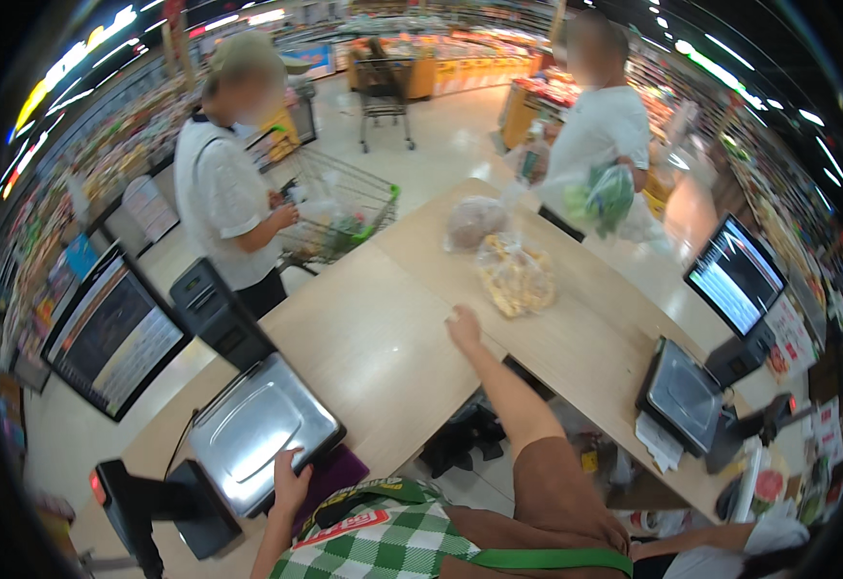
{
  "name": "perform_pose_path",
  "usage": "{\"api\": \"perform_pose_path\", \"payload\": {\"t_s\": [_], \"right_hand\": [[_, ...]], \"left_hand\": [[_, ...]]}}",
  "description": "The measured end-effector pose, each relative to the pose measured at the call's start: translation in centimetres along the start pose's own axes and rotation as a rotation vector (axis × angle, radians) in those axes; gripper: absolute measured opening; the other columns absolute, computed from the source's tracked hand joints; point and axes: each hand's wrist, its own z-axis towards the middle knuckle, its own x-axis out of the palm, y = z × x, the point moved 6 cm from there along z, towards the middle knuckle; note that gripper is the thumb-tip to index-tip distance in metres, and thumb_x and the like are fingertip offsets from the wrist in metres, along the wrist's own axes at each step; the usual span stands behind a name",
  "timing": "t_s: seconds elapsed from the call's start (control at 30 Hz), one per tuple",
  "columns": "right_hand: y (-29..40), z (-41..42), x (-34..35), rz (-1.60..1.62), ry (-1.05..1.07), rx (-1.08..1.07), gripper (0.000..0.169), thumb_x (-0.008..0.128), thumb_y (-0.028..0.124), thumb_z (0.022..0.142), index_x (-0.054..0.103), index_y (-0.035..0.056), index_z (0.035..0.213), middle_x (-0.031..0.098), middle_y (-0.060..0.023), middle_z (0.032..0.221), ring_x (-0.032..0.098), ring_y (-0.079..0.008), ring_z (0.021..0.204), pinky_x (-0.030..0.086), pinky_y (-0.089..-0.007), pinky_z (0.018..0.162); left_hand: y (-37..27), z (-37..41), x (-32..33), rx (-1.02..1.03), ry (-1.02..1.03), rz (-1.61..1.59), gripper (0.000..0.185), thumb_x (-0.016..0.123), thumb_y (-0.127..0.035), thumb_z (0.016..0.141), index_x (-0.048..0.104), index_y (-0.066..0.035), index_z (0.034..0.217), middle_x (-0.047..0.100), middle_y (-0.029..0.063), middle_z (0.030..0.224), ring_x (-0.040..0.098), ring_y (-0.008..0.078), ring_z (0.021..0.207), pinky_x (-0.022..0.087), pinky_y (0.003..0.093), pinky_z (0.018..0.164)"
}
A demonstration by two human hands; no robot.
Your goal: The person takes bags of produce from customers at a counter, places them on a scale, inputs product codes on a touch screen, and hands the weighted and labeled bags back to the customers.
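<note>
My left hand rests at the near edge of a steel weighing scale, with its fingers at the pan's rim. My right hand reaches out over the wooden counter; its fingers look curled, and whether it holds something small cannot be told. Beyond it lies a clear plastic bag of yellowish food. Touching that bag, a second clear bag with brownish-purple contents sits farther back. Across the counter, a person in white holds a bag of leafy greens.
A scanner on a stand and a monitor stand at the left. Another scale and screen are at the right. A person stands by a shopping cart beyond the counter. A co-worker's arm shows at lower right.
</note>
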Motion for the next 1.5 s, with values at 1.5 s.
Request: {"api": "perform_pose_path", "payload": {"t_s": [1.5], "right_hand": [[20.1,-23.2,18.7,-0.366,0.452,0.379,0.041,0.033,0.029,0.094,0.067,0.0049,0.092,0.067,-0.0172,0.092,0.064,-0.0346,0.088,0.05,-0.0433,0.078]], "left_hand": [[22.2,-7.9,-9.9,-1.69,-0.775,-0.206,0.049,0.035,-0.03,0.091,0.064,0.009,0.099,0.064,0.0223,0.103,0.061,0.037,0.097,0.048,0.0433,0.084]]}}
